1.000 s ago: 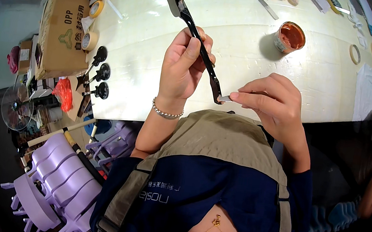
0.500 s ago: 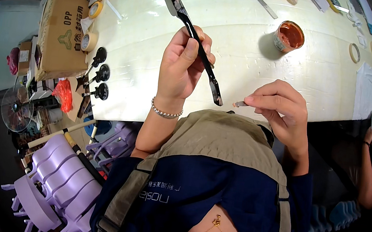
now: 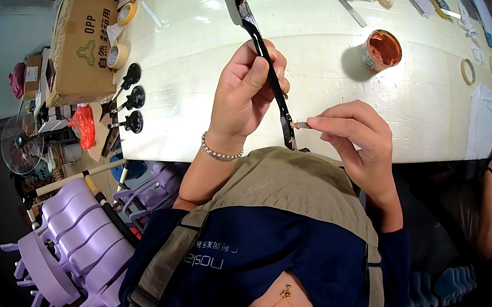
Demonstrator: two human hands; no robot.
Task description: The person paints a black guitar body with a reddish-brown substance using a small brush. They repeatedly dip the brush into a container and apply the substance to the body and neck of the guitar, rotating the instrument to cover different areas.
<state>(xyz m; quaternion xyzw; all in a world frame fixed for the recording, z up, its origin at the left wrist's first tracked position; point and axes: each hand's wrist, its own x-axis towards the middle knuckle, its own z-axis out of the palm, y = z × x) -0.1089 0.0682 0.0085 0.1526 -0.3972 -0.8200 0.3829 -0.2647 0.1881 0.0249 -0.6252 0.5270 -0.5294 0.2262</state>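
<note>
My left hand (image 3: 241, 94) is closed around a long, narrow, glossy black piece (image 3: 275, 88) with stepped ends, held slanting over the table. Its lower end hangs near my apron (image 3: 290, 175). Between the thumb and fingers of my right hand (image 3: 357, 134) is a small, thin metal blade (image 3: 302, 125) with a bit of reddish paste at its tip. That tip meets the edge of the black piece close to its lower end. An open tub (image 3: 368, 58) of reddish-brown paste stands on the table, beyond my right hand.
On the pale table (image 3: 426, 109) lie a metal strip (image 3: 351, 12), a tape ring (image 3: 468, 71) and a white sheet (image 3: 489, 123). Left are a cardboard box (image 3: 75, 78), tape rolls (image 3: 126, 12) and black round-headed tools (image 3: 135, 97). Purple chairs (image 3: 83, 234) are lower left; another person's arm (image 3: 491, 217) is right.
My right hand has moved left and slightly up, bringing the blade against the black piece. The black piece and my left hand have shifted slightly down and right.
</note>
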